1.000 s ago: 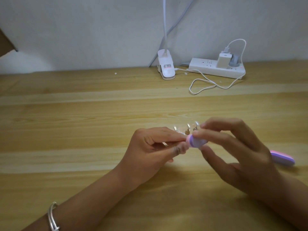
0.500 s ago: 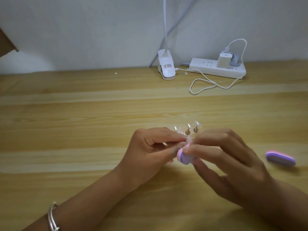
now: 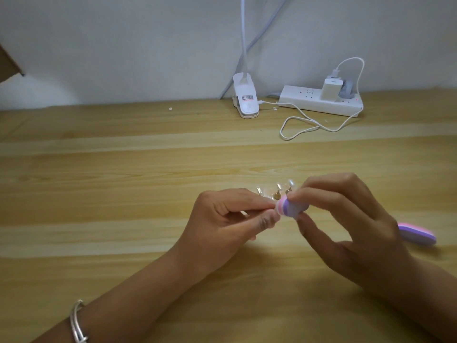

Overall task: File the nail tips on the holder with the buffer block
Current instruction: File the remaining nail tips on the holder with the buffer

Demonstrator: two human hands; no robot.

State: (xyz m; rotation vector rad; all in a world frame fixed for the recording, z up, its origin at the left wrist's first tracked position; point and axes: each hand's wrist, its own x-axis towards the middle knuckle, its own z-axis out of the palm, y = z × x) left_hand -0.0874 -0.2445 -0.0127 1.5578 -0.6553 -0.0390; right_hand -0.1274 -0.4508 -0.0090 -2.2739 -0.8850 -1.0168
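Buffer block (image 3: 291, 207) is back up compared to half a second ago. Then it sat lower and closer to me, under my left thumb. Now it's higher and a bit to the right, level with my left fingertips, pretty much where it was a full second back. My right hand (image 3: 346, 219) came up with it, so it now covers the left end of the second buffer (image 3: 420, 235) lying on the counter (image 3: 123, 181) off to the right; before, that one was fully in view. My left hand (image 3: 222, 224) and the holder (image 3: 343, 194) haven't really budged.

Orientation-wise, the block's long axis runs roughly left to right. Its rounded pink-white-purple striped end points left at my left fingertips, and the rest disappears under my right fingers. I'm pinching it, index finger on top and thumb underneath. My left thumb and forefinger are clamped on the near edge of the clear holder, which sits just behind both hands. The nail tips (image 3: 365, 182) stick up and away from me on little brass posts. Whether the block actually touches a tip, I can't tell; my fingers hide it. Hands are close together, fingertips nearly meeting at the block.
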